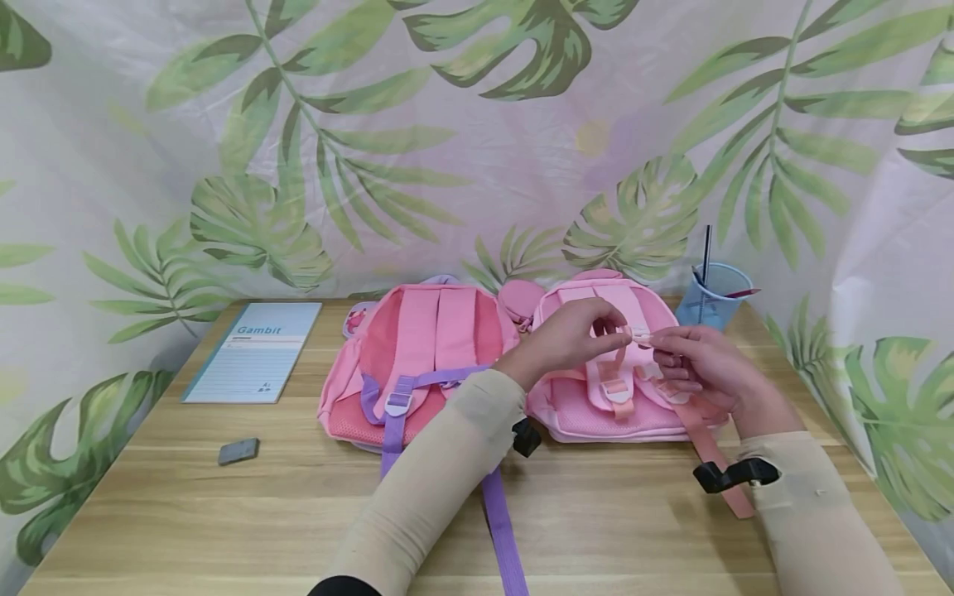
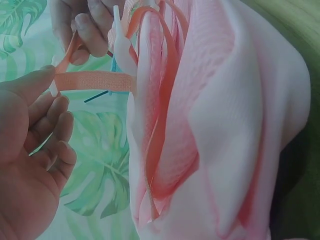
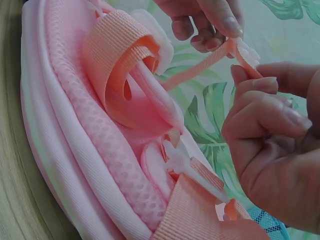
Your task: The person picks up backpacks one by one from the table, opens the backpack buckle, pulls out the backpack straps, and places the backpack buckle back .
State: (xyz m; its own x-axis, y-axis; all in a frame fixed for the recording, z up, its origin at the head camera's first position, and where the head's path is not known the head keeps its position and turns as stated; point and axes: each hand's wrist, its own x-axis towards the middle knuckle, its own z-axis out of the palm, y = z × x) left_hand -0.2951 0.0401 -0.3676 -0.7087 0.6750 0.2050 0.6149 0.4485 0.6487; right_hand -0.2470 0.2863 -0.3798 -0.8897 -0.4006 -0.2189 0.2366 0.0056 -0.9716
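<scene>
A light pink backpack (image 1: 589,424) lies on the table with its straps facing up. Above it, a small white plastic buckle (image 3: 247,52) sits on a narrow peach strap (image 2: 95,81) that is pulled out from the bag. My left hand (image 1: 570,335) pinches the buckle between thumb and index finger, its other fingers loosely bent. Close beside it, my right hand (image 1: 701,372) pinches the end of the same strap at the buckle, other fingers curled. A wider peach strap (image 3: 120,42) with a white adjuster loops on the bag. Another peach strap (image 1: 715,455) hangs toward the front, under my right hand.
To the left, a deeper pink backpack (image 1: 350,389) with purple straps (image 1: 503,530) lies next to the first. A notebook (image 1: 253,352) and a grey block (image 1: 238,451) are at the far left. Behind my right hand stands a blue mesh pen cup (image 1: 711,298) with pens.
</scene>
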